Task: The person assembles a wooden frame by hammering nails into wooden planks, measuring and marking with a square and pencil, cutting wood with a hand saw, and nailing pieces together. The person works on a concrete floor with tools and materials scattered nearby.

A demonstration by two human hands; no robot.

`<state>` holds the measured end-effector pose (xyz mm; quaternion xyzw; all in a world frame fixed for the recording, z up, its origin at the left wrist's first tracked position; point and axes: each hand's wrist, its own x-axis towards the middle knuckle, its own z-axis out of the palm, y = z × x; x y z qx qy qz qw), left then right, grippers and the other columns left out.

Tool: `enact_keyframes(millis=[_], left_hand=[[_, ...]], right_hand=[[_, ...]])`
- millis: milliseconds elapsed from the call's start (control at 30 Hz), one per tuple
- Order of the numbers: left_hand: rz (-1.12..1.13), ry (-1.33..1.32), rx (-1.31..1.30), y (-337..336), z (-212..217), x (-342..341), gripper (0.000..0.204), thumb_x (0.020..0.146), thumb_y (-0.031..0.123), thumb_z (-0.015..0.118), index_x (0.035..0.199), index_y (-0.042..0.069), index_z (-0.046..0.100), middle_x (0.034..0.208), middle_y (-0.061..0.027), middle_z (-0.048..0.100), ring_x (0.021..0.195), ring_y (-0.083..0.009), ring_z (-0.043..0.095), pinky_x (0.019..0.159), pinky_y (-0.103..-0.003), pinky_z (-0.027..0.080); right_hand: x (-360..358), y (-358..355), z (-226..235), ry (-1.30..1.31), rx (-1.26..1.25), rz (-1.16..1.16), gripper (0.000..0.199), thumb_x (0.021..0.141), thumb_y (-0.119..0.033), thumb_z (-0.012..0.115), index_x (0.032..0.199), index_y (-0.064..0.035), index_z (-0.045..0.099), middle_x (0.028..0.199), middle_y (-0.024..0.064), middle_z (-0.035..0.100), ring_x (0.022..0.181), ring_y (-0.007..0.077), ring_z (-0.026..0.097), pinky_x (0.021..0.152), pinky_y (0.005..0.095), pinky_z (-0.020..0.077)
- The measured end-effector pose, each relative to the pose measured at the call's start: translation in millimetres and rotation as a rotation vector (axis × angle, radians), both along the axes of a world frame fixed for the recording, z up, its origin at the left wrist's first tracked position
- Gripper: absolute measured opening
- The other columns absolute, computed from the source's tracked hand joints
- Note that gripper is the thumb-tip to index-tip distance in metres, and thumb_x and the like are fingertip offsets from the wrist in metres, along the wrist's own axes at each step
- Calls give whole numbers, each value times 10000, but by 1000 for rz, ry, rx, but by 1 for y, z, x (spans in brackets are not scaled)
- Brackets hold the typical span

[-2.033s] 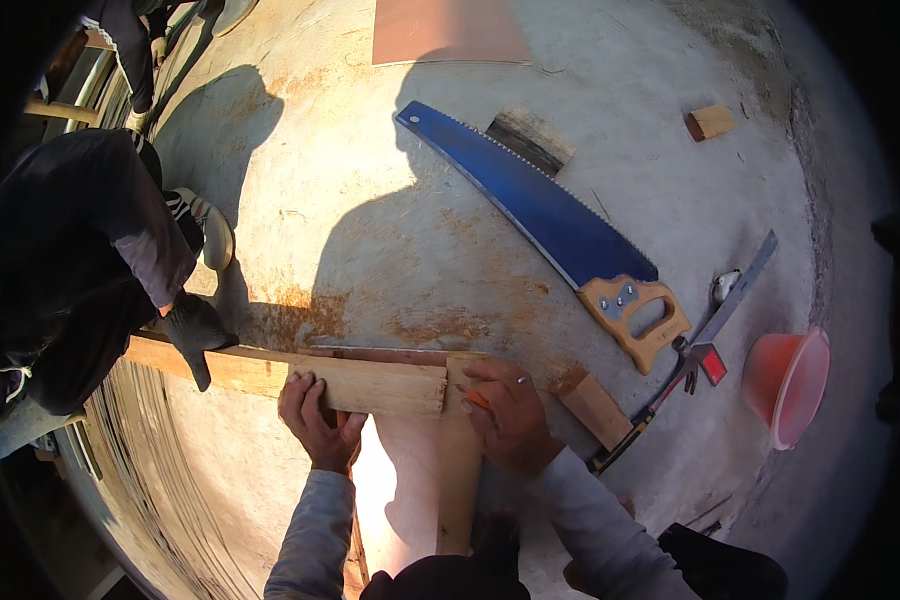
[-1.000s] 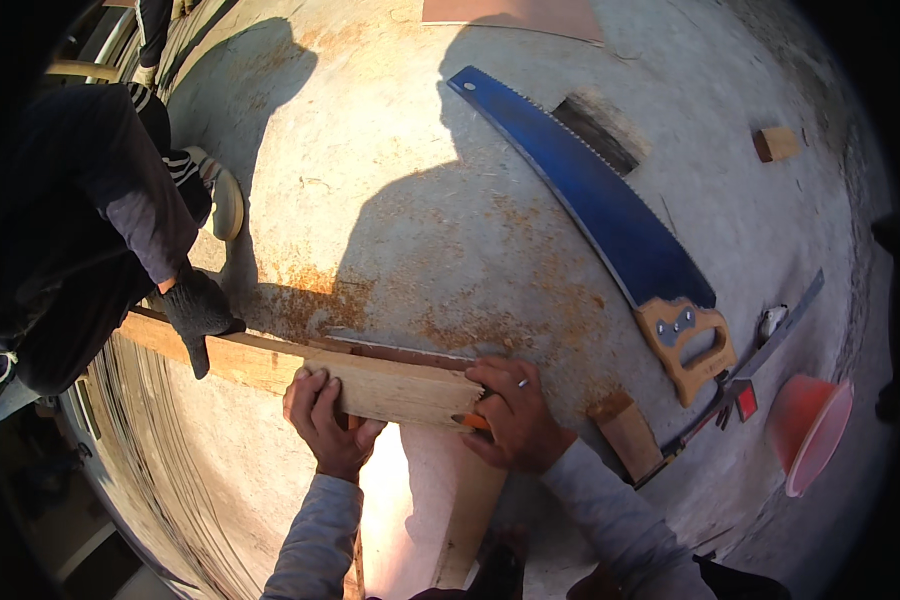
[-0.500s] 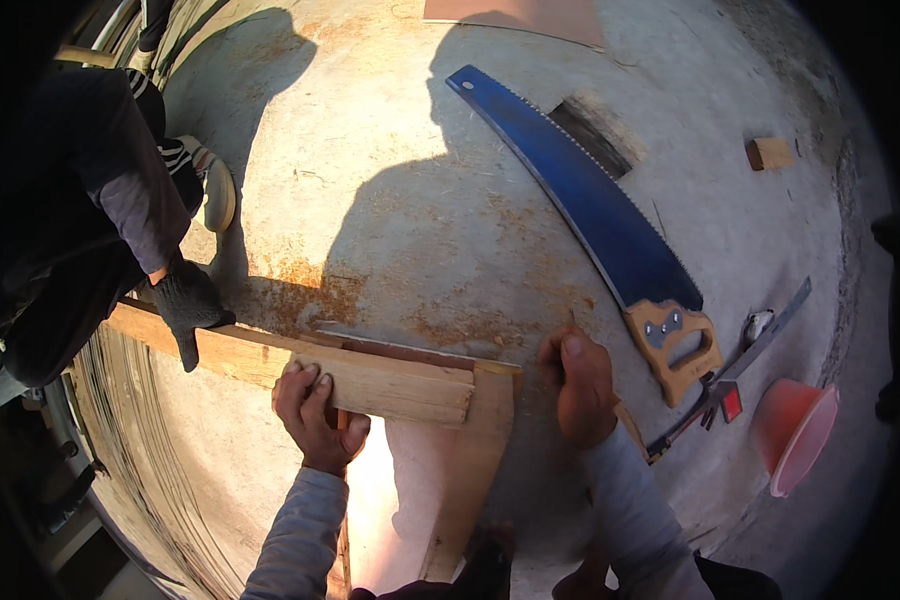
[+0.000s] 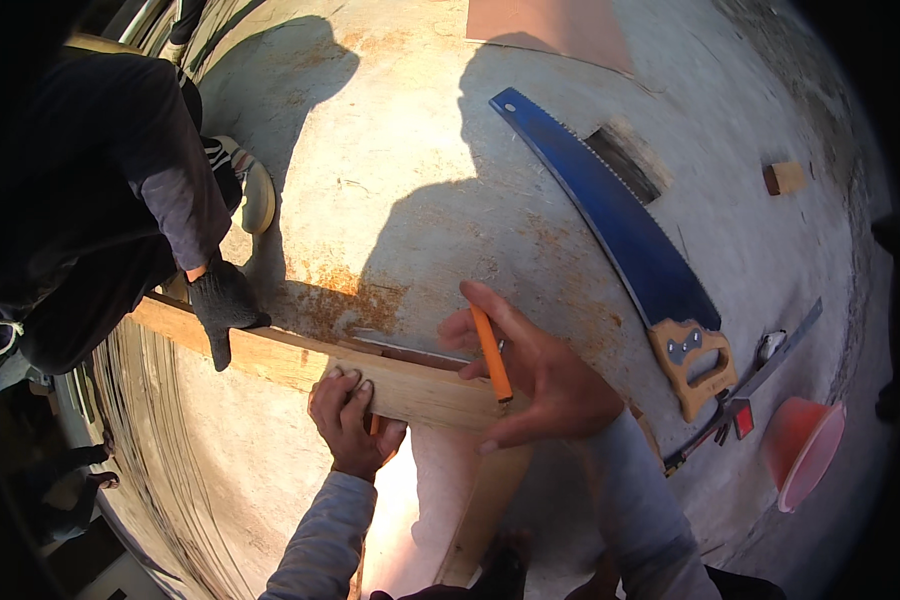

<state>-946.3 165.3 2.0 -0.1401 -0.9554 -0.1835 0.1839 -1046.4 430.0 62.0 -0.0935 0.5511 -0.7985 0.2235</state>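
My left hand (image 4: 352,420) is closed over the near edge of a wooden beam (image 4: 420,383), fingers bent on top, thumb below. A small orange bit shows beside its thumb, too hidden to name. My right hand (image 4: 560,385) is raised at the beam's right end with fingers spread around an orange pencil-like stick (image 4: 491,352), which it holds tilted. Beneath that end runs a second timber (image 4: 482,510) toward me, partly hidden by my right hand. Farther left, a co-worker's black-gloved hand (image 4: 222,305) presses on the beam.
A blue-bladed handsaw (image 4: 620,225) lies on the concrete at right. Near it are a metal straight tool (image 4: 770,370), a pink bucket (image 4: 805,450) and a small wood block (image 4: 785,178). A co-worker crouches at left. A brown sheet (image 4: 555,30) lies at the far edge.
My right hand has moved left over the beam's end and opened out, bringing the orange stick into sight. My left hand keeps its hold. The whole view has shifted slightly.
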Motion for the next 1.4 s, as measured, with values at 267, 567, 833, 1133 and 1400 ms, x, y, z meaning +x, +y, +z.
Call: enact_keyframes(millis=[267,567,833,1133,1400], left_hand=[[12,4,1,0,1,-1,542,919,534,646,1197,78,551,1238,-142,527,1197,-357,510,1022,-526,420],[48,-5,25,-3,-4,2,505,877,541,676,1152,128,586,1228,-100,581,1195,-332,531,998,-521,401],[54,-27,23,-4,-4,4,529,861,556,688,1174,140,597,1247,-77,579,1210,-313,521,1004,-505,399],[10,-52,-10,-5,2,2,509,894,499,676,1177,94,555,1228,-133,537,1191,-353,506,1002,-519,428],[3,-49,-21,-4,3,1,511,903,502,665,1177,86,553,1226,-138,536,1193,-354,503,1004,-519,428]], right_hand=[[-22,-54,-25,-408,139,52,250,953,-199,634,1016,36,692,674,37,634,581,84,572,536,243,467],[-29,-86,-45,-457,336,150,140,874,-140,707,901,-9,668,736,35,677,599,86,602,537,252,492],[-32,-90,-54,-469,371,207,148,840,-152,733,857,-19,673,724,29,680,585,75,595,536,244,489],[-35,-92,-56,-491,386,254,164,869,-173,752,857,-33,666,721,21,674,566,59,568,507,230,448],[-34,-92,-57,-487,359,248,175,880,-175,752,853,-31,656,710,22,664,556,58,553,502,231,441]])
